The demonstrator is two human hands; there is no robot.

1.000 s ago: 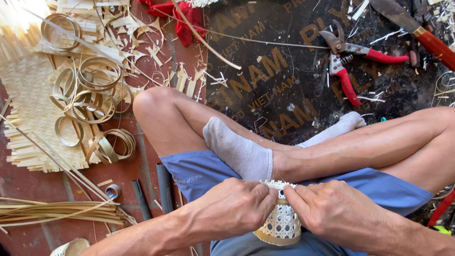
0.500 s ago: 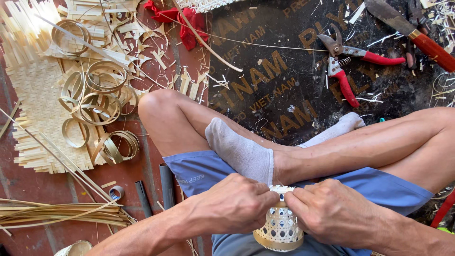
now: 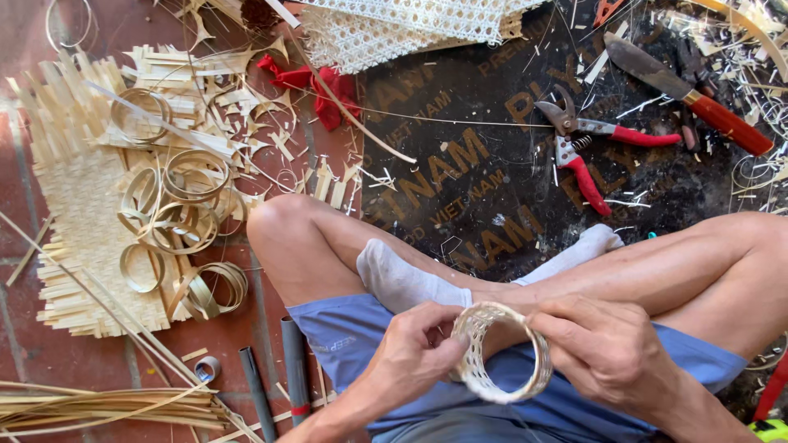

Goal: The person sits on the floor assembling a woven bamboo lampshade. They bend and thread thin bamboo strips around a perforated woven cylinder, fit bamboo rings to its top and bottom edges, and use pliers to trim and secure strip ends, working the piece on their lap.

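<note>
While the left hand [image 3: 414, 349] grips the woven ring [image 3: 502, 353], the right hand [image 3: 603, 353] pinches it too

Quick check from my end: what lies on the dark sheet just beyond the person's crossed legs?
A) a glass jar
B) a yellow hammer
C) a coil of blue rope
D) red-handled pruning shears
D: the red-handled pruning shears lie on the dark sheet beyond the legs, near a red-handled knife, while the left hand and the right hand hold a woven ring over the lap.
</note>
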